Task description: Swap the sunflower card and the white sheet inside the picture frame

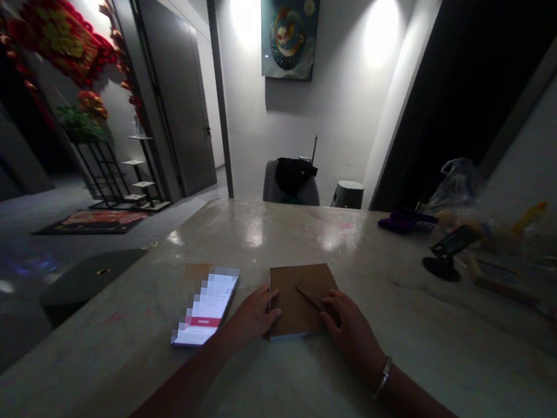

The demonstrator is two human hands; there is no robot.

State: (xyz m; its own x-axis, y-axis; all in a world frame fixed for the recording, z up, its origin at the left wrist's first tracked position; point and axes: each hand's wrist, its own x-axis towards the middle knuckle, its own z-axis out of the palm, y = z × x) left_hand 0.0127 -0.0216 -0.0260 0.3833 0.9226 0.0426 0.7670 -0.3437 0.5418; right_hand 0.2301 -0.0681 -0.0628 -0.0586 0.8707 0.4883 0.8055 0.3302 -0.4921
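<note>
A flat book with a brown kraft cover (288, 301) lies on the pale marble counter (257, 394), with a darker card flap (317, 286) on its top. My left hand (251, 313) grips the book's left edge. My right hand (348, 328) rests over its right side, touching the flap, with a silver bracelet (382, 378) on that wrist. A smartphone (205, 307) with a lit, pixelated screen lies just left of my left hand, apart from it.
A black phone stand (447, 255), a purple item (405, 221) and a plastic bag (457, 186) stand along the counter's far right. A dark chair (291, 182) stands beyond the far edge. The counter's left edge drops to a dark floor.
</note>
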